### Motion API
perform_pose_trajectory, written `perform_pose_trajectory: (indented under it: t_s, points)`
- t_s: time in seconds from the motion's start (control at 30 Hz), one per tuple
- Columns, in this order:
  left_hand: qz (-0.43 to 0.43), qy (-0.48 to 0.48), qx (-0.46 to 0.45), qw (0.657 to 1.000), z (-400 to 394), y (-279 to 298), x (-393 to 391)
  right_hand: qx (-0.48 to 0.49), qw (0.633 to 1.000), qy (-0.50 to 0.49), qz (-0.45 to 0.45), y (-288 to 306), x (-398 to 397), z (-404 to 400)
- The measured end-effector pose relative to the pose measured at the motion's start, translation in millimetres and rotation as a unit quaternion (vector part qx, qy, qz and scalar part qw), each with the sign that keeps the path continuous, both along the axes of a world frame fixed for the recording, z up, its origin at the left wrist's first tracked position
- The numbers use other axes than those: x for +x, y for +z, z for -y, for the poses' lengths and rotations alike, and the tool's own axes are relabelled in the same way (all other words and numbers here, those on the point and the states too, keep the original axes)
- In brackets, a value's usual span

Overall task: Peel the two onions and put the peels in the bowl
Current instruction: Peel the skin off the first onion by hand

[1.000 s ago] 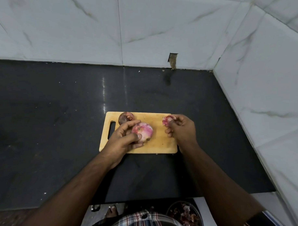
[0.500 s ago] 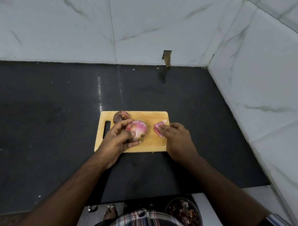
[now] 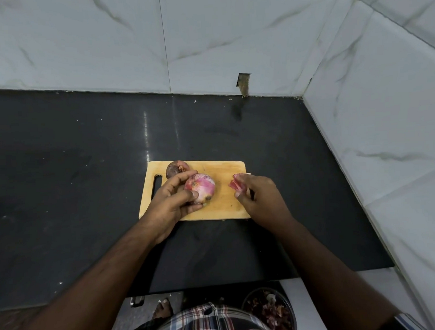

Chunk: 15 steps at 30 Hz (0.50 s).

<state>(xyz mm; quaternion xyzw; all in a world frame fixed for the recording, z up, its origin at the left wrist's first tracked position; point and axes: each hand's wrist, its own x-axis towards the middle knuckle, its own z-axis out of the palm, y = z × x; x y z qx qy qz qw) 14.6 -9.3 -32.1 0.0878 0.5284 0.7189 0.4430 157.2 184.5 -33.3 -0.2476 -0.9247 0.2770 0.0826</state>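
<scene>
Bowl [image 3: 289, 310]: at the bottom edge of the view, below the counter's near edge, right of the person's checked shirt [image 3: 207, 320]; dark rim, filled with purple-brown peels [image 3: 268, 308].

Counter [image 3: 77, 194]: black, glossy, running to white marbled wall tiles [image 3: 232, 41] at the far and right edges.

Cutting board [image 3: 225, 204]: wooden, slotted handle toward the left, lying near the middle of the counter, closer to its right edge.

Left hand [image 3: 171, 203]: over the board's near-left part; fingers curled around the half-peeled onion [image 3: 201, 190], thumb pressing its near side, index finger arched over the top. The onion, pink and white, rests on the board about mid-width.

Right hand [image 3: 259, 195]: at the board's right edge; fingertips bunched together, pinching a reddish scrap of peel [image 3: 235, 185], held just above the board, apart from the gripped onion.

Unpeeled onion [image 3: 176, 169]: dark brown-purple, at the board's far-left corner, just behind the left hand's index finger; whether they touch cannot be told.
</scene>
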Motion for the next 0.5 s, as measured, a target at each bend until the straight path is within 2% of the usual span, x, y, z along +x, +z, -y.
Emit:
perform_pose_trajectory:
  t_s: [0.07,0.17,0.33,0.5]
  points:
    - [0.004,0.002,-0.001,1.000,0.4,3.9,0.7,0.059,0.997,0.021,0.051,-3.7,1.0,3.1]
    - [0.021,-0.001,0.000,1.000,3.3,7.6,1.8,0.078,0.995,0.033,0.044,-6.4,2.4,9.1]
    - [0.000,-0.004,-0.015,1.000,5.6,7.9,10.0,-0.021,0.999,0.026,-0.037,-7.2,14.3,3.3]
    - [-0.010,0.002,-0.027,1.000,10.5,8.0,17.2,-0.096,0.990,0.078,-0.072,-7.6,33.8,7.8]
